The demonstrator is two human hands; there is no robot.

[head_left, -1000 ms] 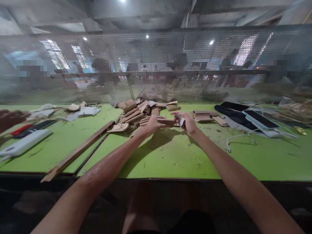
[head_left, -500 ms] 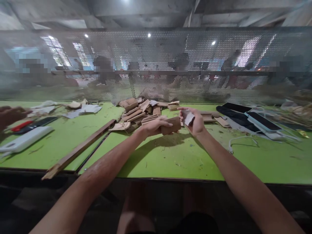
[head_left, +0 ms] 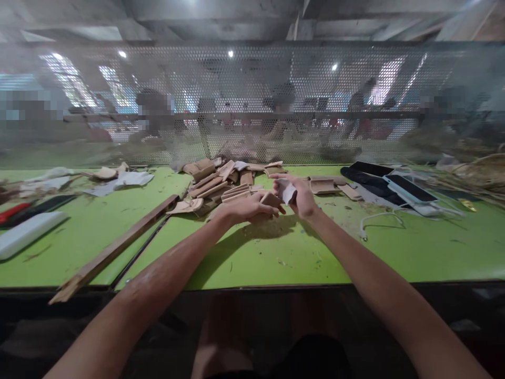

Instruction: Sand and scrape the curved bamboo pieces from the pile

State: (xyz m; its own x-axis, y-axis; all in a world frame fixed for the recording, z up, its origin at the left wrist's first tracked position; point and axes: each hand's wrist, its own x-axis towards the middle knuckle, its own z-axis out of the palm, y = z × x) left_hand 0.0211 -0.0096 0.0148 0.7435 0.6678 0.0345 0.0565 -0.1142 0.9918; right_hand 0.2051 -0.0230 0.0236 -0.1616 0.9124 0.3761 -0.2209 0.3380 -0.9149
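My left hand is closed around a small brown bamboo piece, held above the green table and tilted on edge. My right hand grips a folded piece of sandpaper, pale grey on its visible side, just right of the bamboo piece. Whether the paper touches the bamboo cannot be made out. Behind my left hand lies a heap of curved bamboo pieces. A further trough-shaped bamboo piece rests beyond my right wrist.
A long wooden strip lies across the left side, its split end past the table edge. Phones and a white cable are at right. A white bar-shaped object sits left. A perforated screen stands behind; people are beyond it.
The bamboo piece has turned in my left hand, from its broad face showing to a tilted, narrower view. The whole view has shifted slightly. A hand at the far left has mostly left view.
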